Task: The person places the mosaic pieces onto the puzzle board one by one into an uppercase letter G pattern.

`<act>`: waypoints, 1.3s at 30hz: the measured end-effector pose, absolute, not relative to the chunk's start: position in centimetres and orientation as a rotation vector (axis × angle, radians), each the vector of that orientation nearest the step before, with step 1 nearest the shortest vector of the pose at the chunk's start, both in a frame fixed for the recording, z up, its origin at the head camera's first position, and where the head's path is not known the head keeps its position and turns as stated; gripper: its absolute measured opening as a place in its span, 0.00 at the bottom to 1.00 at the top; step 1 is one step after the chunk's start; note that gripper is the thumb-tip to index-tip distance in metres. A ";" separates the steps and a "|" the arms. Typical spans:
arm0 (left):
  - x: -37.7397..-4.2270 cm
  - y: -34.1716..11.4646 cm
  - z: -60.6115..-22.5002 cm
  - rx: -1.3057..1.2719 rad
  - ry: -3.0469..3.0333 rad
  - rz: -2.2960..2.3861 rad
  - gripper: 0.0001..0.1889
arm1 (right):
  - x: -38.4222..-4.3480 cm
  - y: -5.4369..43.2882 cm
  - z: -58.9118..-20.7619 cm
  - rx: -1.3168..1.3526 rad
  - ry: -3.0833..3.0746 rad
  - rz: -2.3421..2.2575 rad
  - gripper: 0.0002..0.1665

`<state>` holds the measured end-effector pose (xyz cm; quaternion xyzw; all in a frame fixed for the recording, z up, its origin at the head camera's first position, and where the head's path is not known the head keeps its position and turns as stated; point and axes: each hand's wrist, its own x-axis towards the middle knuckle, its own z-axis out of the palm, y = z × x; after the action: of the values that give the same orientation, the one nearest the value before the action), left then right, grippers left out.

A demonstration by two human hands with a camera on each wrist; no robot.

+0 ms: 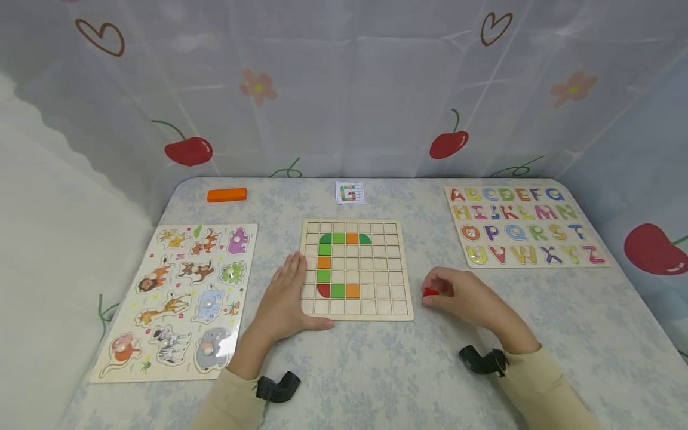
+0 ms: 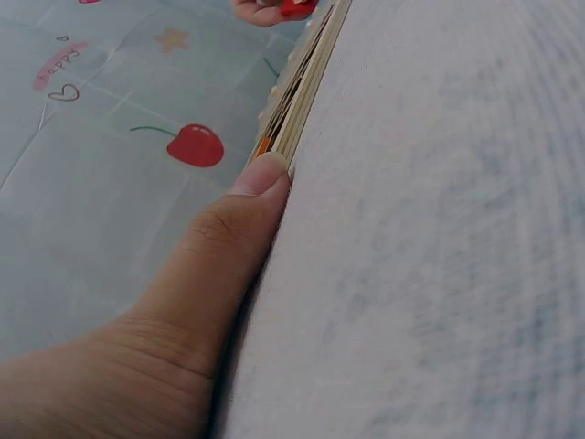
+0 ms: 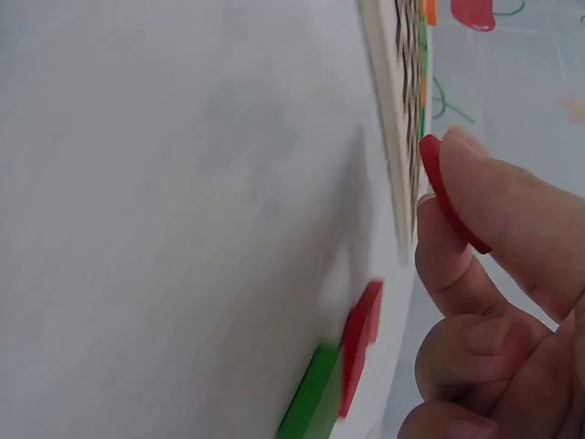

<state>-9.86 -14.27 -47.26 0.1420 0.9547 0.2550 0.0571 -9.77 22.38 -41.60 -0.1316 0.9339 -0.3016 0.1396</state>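
In the head view, a wooden grid board (image 1: 384,258) lies centrally, with a C-shaped run of green, orange and red tiles in its cells. My left hand (image 1: 285,301) rests against the board's left side, fingers extended, its thumb (image 2: 224,229) along the front edge. To the right of the board, my right hand (image 1: 459,294) pinches a small red tile (image 3: 448,201) between thumb and fingers, off the board. Below that hand, the right wrist view shows red pieces (image 3: 359,343) and a green piece (image 3: 311,393) on the table; in the head view the hand hides them.
A small pattern card (image 1: 350,193) lies behind the board, and an orange box (image 1: 227,195) at the back left. An animal puzzle (image 1: 126,325) occupies the left side, an alphabet puzzle (image 1: 478,204) the back right. A printed curtain (image 1: 344,119) hangs behind the table.
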 end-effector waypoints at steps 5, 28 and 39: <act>-9.9 -14.3 -47.2 0.424 2.890 0.770 0.79 | -10.8 19.5 -41.2 -0.447 2.640 -0.931 0.09; -9.9 -14.2 -47.2 0.420 2.895 0.763 0.79 | -12.0 12.2 -42.6 -0.542 2.710 -0.860 0.06; -9.9 -14.2 -47.2 0.416 2.889 0.751 0.79 | -11.7 12.0 -42.7 -0.610 2.768 -0.759 0.06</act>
<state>-9.88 -14.19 -47.15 0.1376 0.9566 0.2487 0.0636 -11.68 12.00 -42.66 -0.2069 0.9383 -0.2572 0.1038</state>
